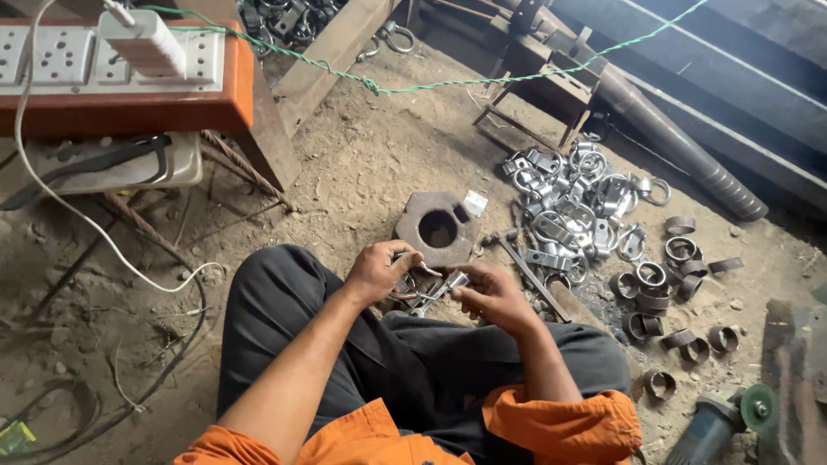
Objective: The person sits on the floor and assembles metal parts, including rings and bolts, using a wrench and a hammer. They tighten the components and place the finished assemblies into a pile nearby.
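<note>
I sit on the dirt floor in dark trousers and orange sleeves. My left hand [376, 269] and my right hand [488, 293] meet over my knees, both gripping one small shiny metal clamp piece [435, 291] between them. Just beyond my hands lies a thick rusty metal block with a round hole [413, 215]. A hammer [527, 267] rests on the ground right of the block, its head near my right hand.
A heap of shiny metal clamps [568, 207] lies to the right, with several dark metal rings [663, 288] beside it. An angle grinder [719, 422] sits at bottom right. A white power strip [69, 56] on an orange bench is upper left, cables trailing.
</note>
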